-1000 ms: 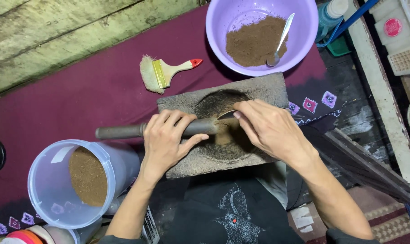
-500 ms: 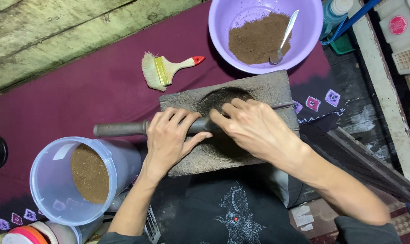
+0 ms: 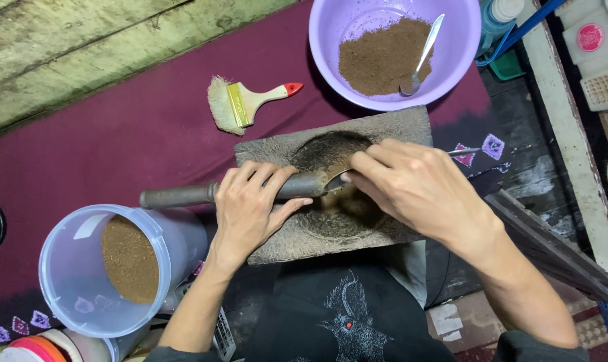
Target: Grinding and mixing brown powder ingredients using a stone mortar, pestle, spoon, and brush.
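Note:
A grey stone grinding slab [image 3: 398, 127] with a dark round hollow lies on the maroon cloth in front of me. Across it rests a long dark stone roller [image 3: 176, 196], and my left hand [image 3: 250, 208] is wrapped around its middle. My right hand [image 3: 411, 188] holds a metal spoon [image 3: 466, 152], its bowl pressed against the roller's end over the hollow. Brown powder lines the hollow under my fingers.
A purple bowl [image 3: 330, 33] of brown powder with a spoon [image 3: 421, 57] in it stands behind the slab. A paintbrush [image 3: 240, 104] with a red-tipped handle lies to the left. A clear tub [image 3: 69, 268] of brown powder sits at lower left. Boxes and a bottle crowd the right edge.
My right hand has shifted from the slab's right side toward the roller's end, and the spoon's handle now shows behind it. The left hand keeps its grip on the roller.

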